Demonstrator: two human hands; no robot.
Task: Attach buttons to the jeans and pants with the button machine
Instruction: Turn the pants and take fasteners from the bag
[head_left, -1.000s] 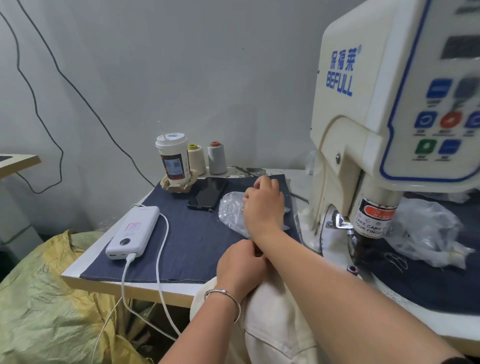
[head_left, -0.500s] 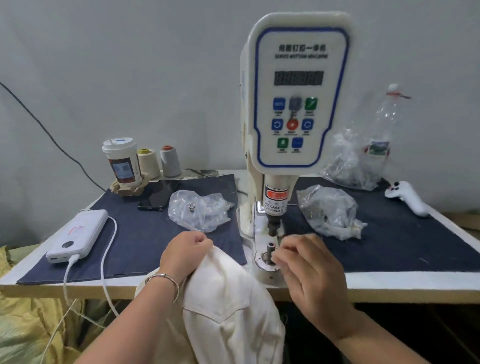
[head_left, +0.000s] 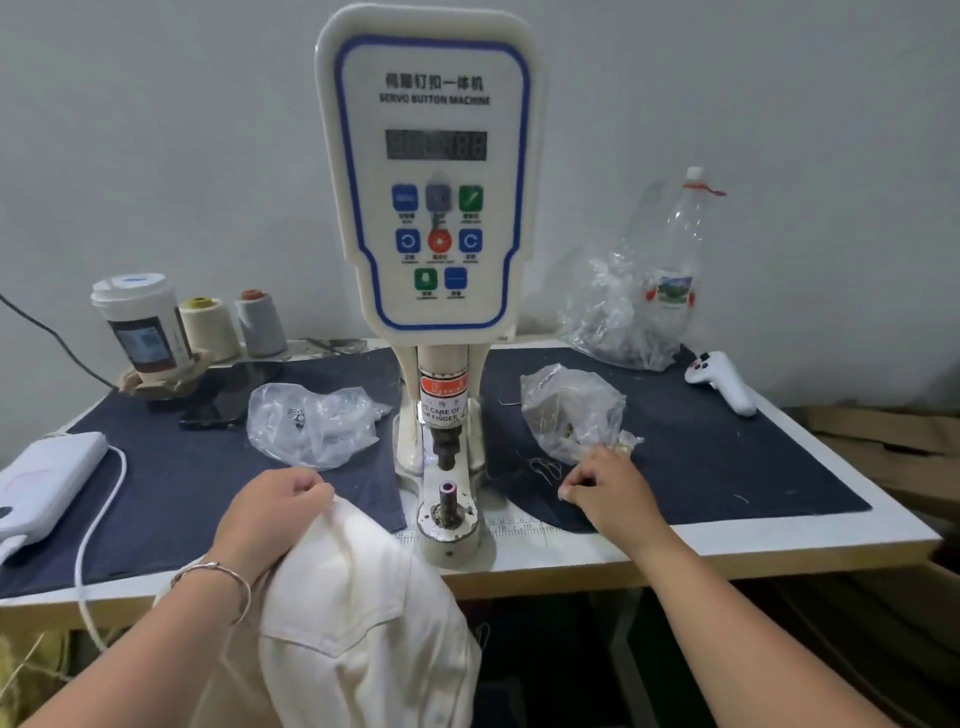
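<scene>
While the left hand (head_left: 270, 512) grips the cream cotton pants (head_left: 358, 623) at the counter (head_left: 727, 543) edge, the white button machine (head_left: 434, 208) stands unloaded; right fingers (head_left: 574, 488), curled at the clear plastic bag (head_left: 571, 410), probably fetch a button.

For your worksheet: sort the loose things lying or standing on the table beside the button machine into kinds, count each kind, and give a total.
Clear plastic bags: 3
Thread cones: 2
Paper cup: 1
Plastic bottle: 1
Phone: 1
Power bank: 1
White controller: 1
Total: 10
</scene>
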